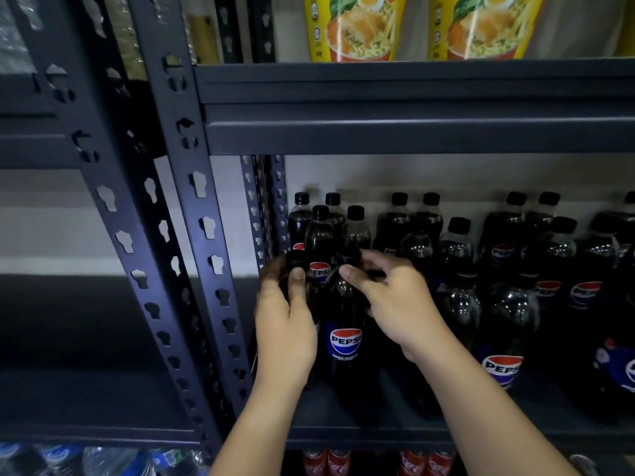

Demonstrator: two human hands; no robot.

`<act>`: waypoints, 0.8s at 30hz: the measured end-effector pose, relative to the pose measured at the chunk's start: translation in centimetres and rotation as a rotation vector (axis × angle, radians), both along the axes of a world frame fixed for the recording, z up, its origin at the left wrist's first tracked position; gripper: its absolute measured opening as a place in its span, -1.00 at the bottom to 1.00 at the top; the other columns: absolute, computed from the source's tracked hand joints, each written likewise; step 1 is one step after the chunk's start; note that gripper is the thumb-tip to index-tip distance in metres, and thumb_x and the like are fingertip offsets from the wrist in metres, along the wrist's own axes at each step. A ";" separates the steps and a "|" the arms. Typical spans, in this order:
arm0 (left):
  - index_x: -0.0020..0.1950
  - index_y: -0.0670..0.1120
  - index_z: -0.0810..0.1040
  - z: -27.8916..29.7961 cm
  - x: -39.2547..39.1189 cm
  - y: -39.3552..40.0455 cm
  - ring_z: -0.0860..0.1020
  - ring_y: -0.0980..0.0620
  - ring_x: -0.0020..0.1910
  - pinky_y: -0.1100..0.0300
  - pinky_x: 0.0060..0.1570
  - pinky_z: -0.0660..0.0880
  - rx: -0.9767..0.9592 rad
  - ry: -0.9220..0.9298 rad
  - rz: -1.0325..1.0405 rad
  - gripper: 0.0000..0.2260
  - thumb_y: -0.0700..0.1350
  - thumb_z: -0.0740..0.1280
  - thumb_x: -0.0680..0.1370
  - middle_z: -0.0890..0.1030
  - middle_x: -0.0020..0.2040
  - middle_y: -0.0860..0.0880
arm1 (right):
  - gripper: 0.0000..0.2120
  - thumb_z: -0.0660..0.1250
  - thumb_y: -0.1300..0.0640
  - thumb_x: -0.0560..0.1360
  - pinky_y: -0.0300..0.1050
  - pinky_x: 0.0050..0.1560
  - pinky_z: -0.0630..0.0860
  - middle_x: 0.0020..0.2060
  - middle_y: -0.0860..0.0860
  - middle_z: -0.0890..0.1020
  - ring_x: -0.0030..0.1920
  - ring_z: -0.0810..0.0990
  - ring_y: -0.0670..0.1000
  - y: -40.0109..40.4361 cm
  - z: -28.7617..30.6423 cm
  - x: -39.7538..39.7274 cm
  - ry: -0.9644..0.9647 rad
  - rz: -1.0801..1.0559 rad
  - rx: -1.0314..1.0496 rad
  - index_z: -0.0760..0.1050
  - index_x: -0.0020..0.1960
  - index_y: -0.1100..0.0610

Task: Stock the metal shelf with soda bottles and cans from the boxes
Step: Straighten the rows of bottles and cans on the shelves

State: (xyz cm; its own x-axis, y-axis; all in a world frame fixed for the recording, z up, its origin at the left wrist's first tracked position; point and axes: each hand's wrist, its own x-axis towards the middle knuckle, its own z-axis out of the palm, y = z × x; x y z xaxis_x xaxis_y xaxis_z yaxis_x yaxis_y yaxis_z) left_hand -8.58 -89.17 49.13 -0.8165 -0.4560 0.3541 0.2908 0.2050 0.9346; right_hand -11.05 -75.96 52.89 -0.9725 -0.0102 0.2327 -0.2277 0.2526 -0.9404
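Now both hands [287, 324] [395, 297] grip glossy, round-shouldered bottles [343, 324] — dark plastic.

Dark Pepsi bottles [457, 255] are crowding the back and right of the metal shelf [378, 436], leaving bare deck showing only along the front edge, between the two forearms. The left hand [285, 324] and right hand [395, 304] are taking up the front-left corner, gripping two bottles [343, 341] there. The slotted upright [202, 235] is closing off the left side, and the beam overhead [412, 132] is capping the opening, though open air is showing above the caps.
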 end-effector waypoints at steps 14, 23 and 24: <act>0.39 0.14 0.42 -0.3 3.1 0.0 0.50 0.34 0.25 0.39 0.19 0.42 -0.042 0.018 -0.015 -0.70 0.14 0.13 0.68 0.56 0.25 0.23 | -0.75 0.43 -0.08 0.54 0.00 0.13 0.65 -0.09 -0.08 0.75 -0.05 0.71 -0.10 1.2 -0.4 2.4 0.067 0.106 0.062 0.59 0.21 -0.14; 0.57 0.07 0.34 -0.2 3.6 -1.0 0.42 0.23 0.41 0.05 0.49 0.36 -0.035 -0.019 -0.080 -0.50 0.20 0.16 0.65 0.47 0.42 0.20 | -0.81 0.42 -0.04 0.56 0.01 0.04 0.67 -0.12 -0.13 0.75 -0.07 0.73 0.02 1.8 -0.1 3.3 0.052 0.156 0.044 0.64 0.17 -0.18; 0.56 0.08 0.34 -0.2 3.6 -1.2 0.43 0.23 0.41 0.06 0.49 0.36 -0.015 -0.026 -0.096 -0.50 0.19 0.17 0.64 0.47 0.41 0.21 | -0.81 0.42 -0.03 0.56 -0.02 0.04 0.66 -0.10 -0.15 0.75 -0.07 0.73 -0.03 1.9 -0.1 3.3 0.046 0.157 0.037 0.64 0.17 -0.17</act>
